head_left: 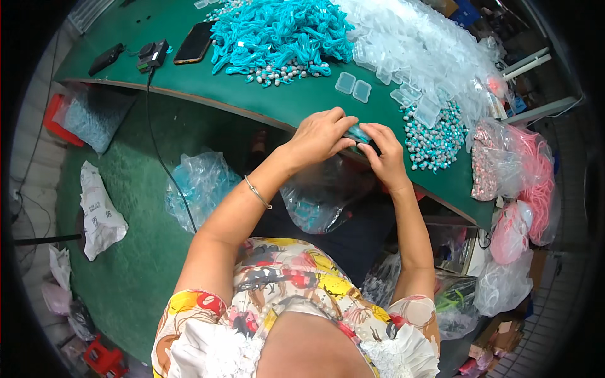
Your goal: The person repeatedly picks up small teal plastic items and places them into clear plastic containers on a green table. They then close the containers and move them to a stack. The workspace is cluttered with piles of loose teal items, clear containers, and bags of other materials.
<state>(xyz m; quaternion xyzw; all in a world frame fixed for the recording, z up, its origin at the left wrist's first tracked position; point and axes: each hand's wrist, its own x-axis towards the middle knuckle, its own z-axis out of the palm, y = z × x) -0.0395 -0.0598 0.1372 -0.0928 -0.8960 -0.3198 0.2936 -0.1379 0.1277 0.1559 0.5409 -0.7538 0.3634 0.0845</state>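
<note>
Over the table's front edge, my left hand [324, 135] and my right hand [384, 151] meet, both closed on a small clear plastic box [358, 133] with teal showing in it. My fingers and thumbs press on its two ends and cover much of it. Just beyond them, an opened clear box [353, 87] lies flat on the green table [265, 104]. Teal cords [283, 31] form a big heap further back, with grey-and-teal beads [277, 74] along its near side. More such beads [435, 135] are piled right of my right hand.
Clear boxes [416, 38] are heaped at the back right. A phone [193, 43] and a small black device [151, 55] lie at the left, the device's cable hanging over the edge. Bags of pink cord [535, 183] hang at the right. A bag of teal material [205, 183] is below.
</note>
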